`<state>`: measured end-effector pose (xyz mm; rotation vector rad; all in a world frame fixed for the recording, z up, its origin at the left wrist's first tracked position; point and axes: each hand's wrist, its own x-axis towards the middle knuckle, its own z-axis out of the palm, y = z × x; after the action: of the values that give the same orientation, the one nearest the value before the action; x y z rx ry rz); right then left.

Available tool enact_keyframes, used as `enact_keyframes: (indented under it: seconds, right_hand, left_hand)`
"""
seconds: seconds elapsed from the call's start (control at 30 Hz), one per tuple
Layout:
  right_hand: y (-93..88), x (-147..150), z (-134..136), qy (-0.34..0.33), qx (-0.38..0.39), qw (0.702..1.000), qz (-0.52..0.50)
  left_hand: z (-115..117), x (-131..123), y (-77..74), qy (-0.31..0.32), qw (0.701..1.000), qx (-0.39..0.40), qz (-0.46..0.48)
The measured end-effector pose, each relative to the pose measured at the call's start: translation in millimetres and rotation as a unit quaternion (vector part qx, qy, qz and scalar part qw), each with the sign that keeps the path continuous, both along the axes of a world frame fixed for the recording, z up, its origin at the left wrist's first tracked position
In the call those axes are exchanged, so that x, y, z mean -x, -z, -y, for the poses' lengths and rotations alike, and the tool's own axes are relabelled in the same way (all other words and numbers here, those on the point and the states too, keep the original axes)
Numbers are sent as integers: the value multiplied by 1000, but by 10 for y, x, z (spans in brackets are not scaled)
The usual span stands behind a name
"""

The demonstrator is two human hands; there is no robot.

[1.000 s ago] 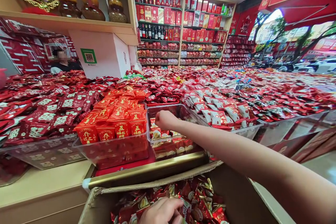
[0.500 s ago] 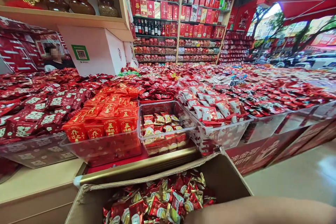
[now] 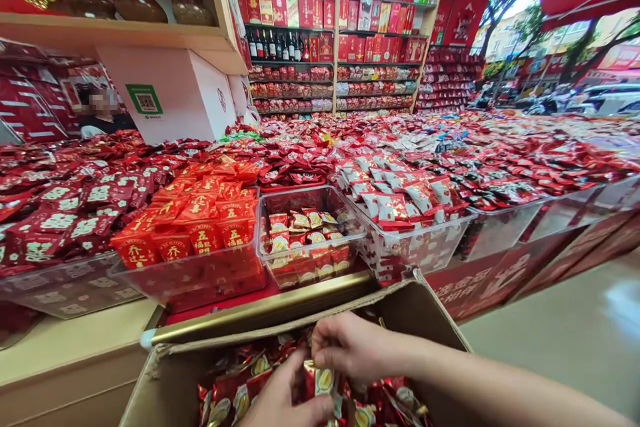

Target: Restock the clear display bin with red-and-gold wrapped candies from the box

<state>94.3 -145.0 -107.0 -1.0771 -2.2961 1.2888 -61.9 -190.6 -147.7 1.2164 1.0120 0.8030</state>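
Observation:
Over the open cardboard box, my left hand is closed around a small red-and-gold candy packet with a yellow fruit picture on its front. From the right reaches my right hand, its thumb and curled fingers pinched at the packet's upper edge. Both hands meet at this packet, and some fingertips are hidden. Beneath them a heap of loose wrapped candies fills the lower part of the box. Behind the box, a clear plastic bin holds similar packets in stacked rows, lower than its rim.
Left of that bin is one heaped with orange-red packets; to its right, one with white-and-red packets. A gold edge strip runs behind the box. A person is at the far left. Bottle shelves line the back.
Both hands have come into view over the box, closed on a candy packet. Earlier only a blurred forearm showed at the lower right. The view has shifted slightly.

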Motion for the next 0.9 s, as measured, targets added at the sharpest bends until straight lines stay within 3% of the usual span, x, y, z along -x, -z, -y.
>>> enact_keyframes:
  seconds: [0.07,0.27,0.37,0.43,0.53,0.7,0.9]
  right_hand:
    - [-106,-20,26,36,49,997,-49]
    - [-62,-45,107,59,54,993,-82]
    - [-78,-61,104,58,40,991,-117]
    - [-81,-63,105,65,82,981,-161]
    - [-93,-68,122,99,118,965,-210]
    - [-200,-131,169,122,-71,966,-217]
    - [-186,-163,203,30,-189,954,-230]
  left_hand:
    - [26,-70,-94,-13,999,15,43]
    - [114,-127,-356,-48,995,64,60]
    - [111,-117,-414,-37,997,35,51]
    - [107,-116,-438,-31,997,38,60]
    - [119,-111,-473,-22,988,99,120]
    - [137,-81,-559,-55,943,238,224]
    - [79,-54,-600,-104,950,206,210]
